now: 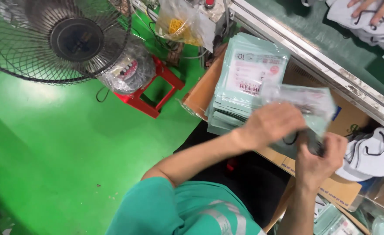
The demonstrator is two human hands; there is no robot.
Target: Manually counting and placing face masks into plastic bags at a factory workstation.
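Observation:
My left hand point(271, 124) grips the edge of a pale green, partly clear plastic pouch point(307, 102) and holds it over a cardboard box point(344, 119). Just below it, my right hand point(321, 157) is closed on a small dark-edged bundle point(314, 146) at the pouch's mouth; motion blur hides what the bundle is. A stack of the same pale green printed pouches point(244, 76) lies to the left of my hands. White face masks with black ear loops point(375, 156) are heaped to the right of my right hand.
A metal rail point(322, 65) borders a green belt where another person's hand point(372, 9) rests on white masks. On the green floor to the left stand a fan point(57, 39) and a red stool point(155, 93) with a plastic bag point(129, 72). A bag of yellow bands point(179, 24) hangs above.

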